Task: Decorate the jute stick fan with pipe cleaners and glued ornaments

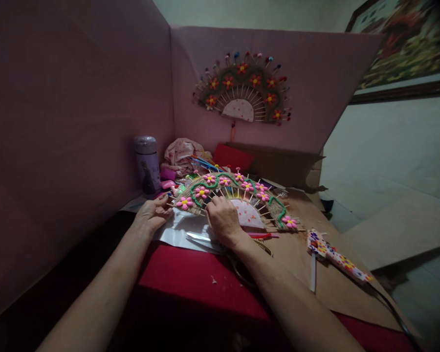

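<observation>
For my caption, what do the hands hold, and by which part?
The fan: left hand holds its left end; right hand covers its inner sticks, grip hidden.

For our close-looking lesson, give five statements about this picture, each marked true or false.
1. The left hand holds one end of the lower fan. True.
2. The upper fan has blue flowers. False: the upper fan's flowers are orange-red.
3. The corded tool lies on a brown sheet. True.
4. The bottle stands right of the cloth. False: the bottle stands left of the cloth.
5. The right hand grips the corded tool. False: the right hand is at the lower fan.
</observation>
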`<state>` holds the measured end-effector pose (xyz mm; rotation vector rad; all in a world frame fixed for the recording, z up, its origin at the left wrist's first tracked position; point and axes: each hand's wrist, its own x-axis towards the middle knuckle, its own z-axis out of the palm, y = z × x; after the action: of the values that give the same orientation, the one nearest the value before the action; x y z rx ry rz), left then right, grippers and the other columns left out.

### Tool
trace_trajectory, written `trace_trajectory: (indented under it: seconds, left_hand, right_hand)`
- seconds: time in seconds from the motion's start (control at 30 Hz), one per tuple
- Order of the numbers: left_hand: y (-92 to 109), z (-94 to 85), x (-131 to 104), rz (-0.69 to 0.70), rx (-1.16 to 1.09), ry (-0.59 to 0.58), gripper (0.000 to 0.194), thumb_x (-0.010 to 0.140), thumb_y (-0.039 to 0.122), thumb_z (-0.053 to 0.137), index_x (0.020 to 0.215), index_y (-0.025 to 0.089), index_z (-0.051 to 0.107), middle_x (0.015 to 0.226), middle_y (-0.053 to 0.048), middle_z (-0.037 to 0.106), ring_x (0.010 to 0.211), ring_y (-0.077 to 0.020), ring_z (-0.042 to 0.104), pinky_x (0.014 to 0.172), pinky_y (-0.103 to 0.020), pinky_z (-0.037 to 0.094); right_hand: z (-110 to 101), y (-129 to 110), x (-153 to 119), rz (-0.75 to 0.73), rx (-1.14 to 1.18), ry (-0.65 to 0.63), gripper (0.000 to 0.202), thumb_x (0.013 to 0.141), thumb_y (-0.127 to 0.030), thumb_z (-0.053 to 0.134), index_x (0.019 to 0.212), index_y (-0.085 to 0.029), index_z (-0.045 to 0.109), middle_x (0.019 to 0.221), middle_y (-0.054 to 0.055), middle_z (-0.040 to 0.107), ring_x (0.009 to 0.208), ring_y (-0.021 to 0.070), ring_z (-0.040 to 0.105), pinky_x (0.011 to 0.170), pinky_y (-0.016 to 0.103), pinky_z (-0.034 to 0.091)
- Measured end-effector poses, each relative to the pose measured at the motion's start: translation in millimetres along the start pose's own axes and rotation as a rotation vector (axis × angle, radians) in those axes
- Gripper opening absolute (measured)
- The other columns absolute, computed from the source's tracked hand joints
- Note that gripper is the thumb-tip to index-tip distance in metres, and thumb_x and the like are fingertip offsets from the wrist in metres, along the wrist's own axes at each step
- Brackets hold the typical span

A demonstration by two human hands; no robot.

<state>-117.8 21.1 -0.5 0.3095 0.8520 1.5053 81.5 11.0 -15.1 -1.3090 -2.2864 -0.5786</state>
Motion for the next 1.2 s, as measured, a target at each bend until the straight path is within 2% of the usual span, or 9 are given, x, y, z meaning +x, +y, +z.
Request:
trace_trajectory:
  seconds: [0.27,0.5,0.73,0.93,1.2]
  left_hand:
    - [-0.3,-3.8,4.5,-0.003,-0.001,0.006,0.024,0.074,-0.005,0.045,0.082,0.014,0.058,0.062,-0.002,0.056,0.045,-0.0095,0.053,0.037,-0.018,0.042]
    - [-0.5,-3.1,4.0,0.009,0.0,0.022,0.024,0.073,-0.004,0.048,0.085,0.014,0.059,0.069,-0.004,0.059,0.052,-0.0116,0.058,0.042,-0.02,0.044]
    - [-0.8,-3.2,3.5,0.002,-0.012,0.02,0.024,0.074,-0.004,0.049,0.086,0.014,0.059,0.069,-0.004,0.059,0.049,-0.0103,0.056,0.04,-0.019,0.042]
    - [-1.4,-3.6,3.8,0.024,0.004,0.0,0.025,0.073,-0.008,0.044,0.077,0.012,0.058,0.067,-0.004,0.058,0.049,-0.0104,0.056,0.04,-0.019,0.043]
    - [-2.2,-2.8,4.1,0.039,-0.016,0.03,0.025,0.072,-0.01,0.045,0.074,0.011,0.059,0.067,-0.004,0.059,0.051,-0.0103,0.057,0.042,-0.019,0.043]
  right_hand:
    - [-0.7,0.1,0.0,0.004,0.005,-0.021,0.017,0.086,-0.02,0.045,0.085,-0.015,0.06,0.091,0.01,0.056,0.084,0.021,0.044,0.068,0.032,0.031]
    - [-1.2,0.5,0.0,-0.002,-0.004,-0.009,0.018,0.087,-0.021,0.043,0.085,-0.015,0.06,0.09,0.009,0.056,0.083,0.0215,0.045,0.067,0.032,0.031]
    - [-1.1,0.4,-0.2,-0.001,-0.009,-0.022,0.017,0.086,-0.021,0.044,0.087,-0.015,0.06,0.091,0.01,0.057,0.084,0.0217,0.045,0.068,0.032,0.032]
    - [-1.4,0.2,0.1,0.003,-0.012,-0.025,0.017,0.086,-0.02,0.044,0.087,-0.015,0.061,0.091,0.01,0.057,0.085,0.0219,0.045,0.068,0.032,0.032]
    - [-0.3,-0.4,0.3,0.004,-0.004,-0.009,0.018,0.086,-0.02,0.044,0.085,-0.015,0.06,0.09,0.01,0.056,0.083,0.0218,0.045,0.067,0.032,0.031]
